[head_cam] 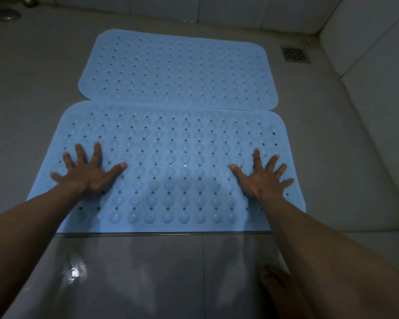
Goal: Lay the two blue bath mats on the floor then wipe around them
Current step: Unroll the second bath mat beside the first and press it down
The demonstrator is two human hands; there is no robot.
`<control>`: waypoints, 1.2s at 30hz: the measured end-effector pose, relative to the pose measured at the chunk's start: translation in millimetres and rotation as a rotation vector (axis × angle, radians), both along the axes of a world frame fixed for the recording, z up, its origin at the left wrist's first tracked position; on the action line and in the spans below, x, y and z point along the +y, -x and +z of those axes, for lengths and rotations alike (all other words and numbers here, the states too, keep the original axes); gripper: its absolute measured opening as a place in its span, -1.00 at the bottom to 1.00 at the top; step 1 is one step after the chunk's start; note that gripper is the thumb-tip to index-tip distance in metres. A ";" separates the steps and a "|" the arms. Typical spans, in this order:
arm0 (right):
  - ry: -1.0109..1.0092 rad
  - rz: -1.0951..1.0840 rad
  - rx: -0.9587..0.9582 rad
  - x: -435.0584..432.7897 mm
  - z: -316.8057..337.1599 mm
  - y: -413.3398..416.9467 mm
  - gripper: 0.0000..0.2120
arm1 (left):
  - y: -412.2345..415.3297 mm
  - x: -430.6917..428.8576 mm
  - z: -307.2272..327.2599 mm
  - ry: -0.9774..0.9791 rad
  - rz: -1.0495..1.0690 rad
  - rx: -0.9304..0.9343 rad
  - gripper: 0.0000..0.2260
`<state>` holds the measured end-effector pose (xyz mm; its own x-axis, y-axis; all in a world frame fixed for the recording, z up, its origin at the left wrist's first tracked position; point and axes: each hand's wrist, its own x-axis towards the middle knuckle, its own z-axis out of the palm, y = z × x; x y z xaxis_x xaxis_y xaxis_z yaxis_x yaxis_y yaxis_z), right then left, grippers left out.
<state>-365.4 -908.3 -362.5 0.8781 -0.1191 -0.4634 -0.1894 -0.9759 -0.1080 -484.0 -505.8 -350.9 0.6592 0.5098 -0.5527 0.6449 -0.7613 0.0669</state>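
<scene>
The far mat (177,70) and the near mat (171,171) lie flat on the grey floor (32,88), their long edges meeting (perhaps slightly overlapping; the light is dim). The left hand (90,171) and the right hand (263,174) press on the near mat, one toward each end, fingers straight and spread wide, gripping nothing. A square drain (295,54) sits near the far mat's right corner.
</scene>
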 end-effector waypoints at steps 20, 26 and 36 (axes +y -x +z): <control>-0.003 0.024 0.009 1.8 5.2 -1.3 0.06 | -2.1 10.9 -2.6 -0.019 0.008 0.006 -0.09; -0.015 0.025 0.012 -0.5 4.5 -3.0 0.06 | -3.8 9.4 -2.1 -0.012 0.014 -0.004 -0.08; -0.003 0.029 0.015 -1.0 5.1 -6.4 0.03 | -4.1 12.0 -6.7 -0.034 0.006 -0.010 -0.06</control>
<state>-359.0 -909.2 -357.4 0.8739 -0.0926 -0.4771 -0.1629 -0.9807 -0.1082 -480.0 -493.8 -357.6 0.6613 0.5324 -0.5284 0.6490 -0.7593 0.0472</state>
